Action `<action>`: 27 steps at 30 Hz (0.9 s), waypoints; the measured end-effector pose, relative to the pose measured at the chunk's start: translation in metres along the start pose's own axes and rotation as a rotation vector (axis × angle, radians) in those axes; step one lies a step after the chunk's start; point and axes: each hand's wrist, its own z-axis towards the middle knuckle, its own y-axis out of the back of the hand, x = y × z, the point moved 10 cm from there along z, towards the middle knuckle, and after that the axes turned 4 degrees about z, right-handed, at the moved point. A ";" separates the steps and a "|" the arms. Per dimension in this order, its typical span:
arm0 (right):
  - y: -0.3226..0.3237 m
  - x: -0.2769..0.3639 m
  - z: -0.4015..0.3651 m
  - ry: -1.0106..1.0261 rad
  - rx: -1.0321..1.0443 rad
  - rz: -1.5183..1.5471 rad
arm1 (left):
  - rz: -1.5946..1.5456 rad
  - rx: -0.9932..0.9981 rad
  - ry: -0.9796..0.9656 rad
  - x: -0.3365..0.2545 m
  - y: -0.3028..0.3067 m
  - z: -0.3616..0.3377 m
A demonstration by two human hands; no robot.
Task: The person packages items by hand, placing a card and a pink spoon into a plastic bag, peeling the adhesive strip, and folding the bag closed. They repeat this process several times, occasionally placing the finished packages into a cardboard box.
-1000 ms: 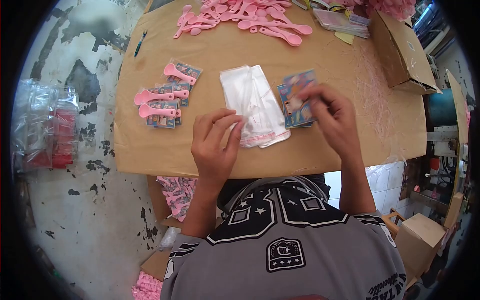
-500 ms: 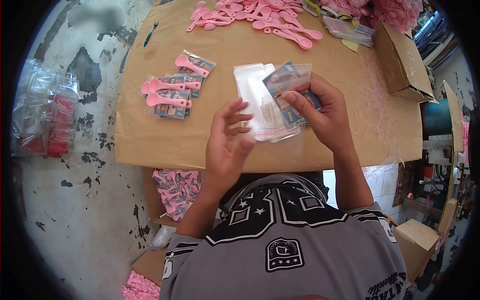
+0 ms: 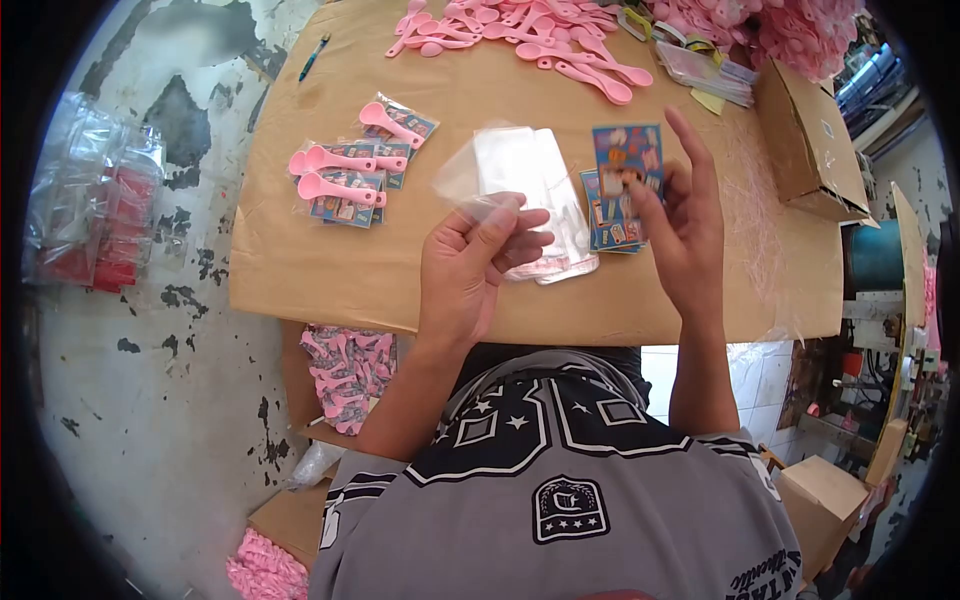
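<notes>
My left hand (image 3: pixel 477 250) is pinched on a clear plastic bag (image 3: pixel 462 180), which sticks out up and to the left of its fingertips. Between the thumb and fingers of my right hand (image 3: pixel 692 225) is a blue printed card (image 3: pixel 628 158), held upright with its picture side towards me. Below that card, a small stack of similar cards (image 3: pixel 612 236) lies on the table. A pile of clear bags (image 3: pixel 520 165) lies between my hands. Off to the left, several pink spoons (image 3: pixel 340 190) rest on cards in clear sleeves.
Loose pink spoons (image 3: pixel 530 30) are heaped at the far edge of the brown-covered table (image 3: pixel 400 290). A pen (image 3: pixel 314 57) lies at the far left corner. At the right edge stands a cardboard box (image 3: pixel 805 140). A box of packed spoons (image 3: pixel 350 375) sits below the front edge.
My left hand, free before, now grips a clear bag. The card in my right hand has come out from the bag over it and turned upright; a card stack shows below.
</notes>
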 end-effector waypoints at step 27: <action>-0.032 -0.046 -0.036 -0.460 0.249 0.130 | -0.016 -0.040 -0.077 0.017 -0.015 0.009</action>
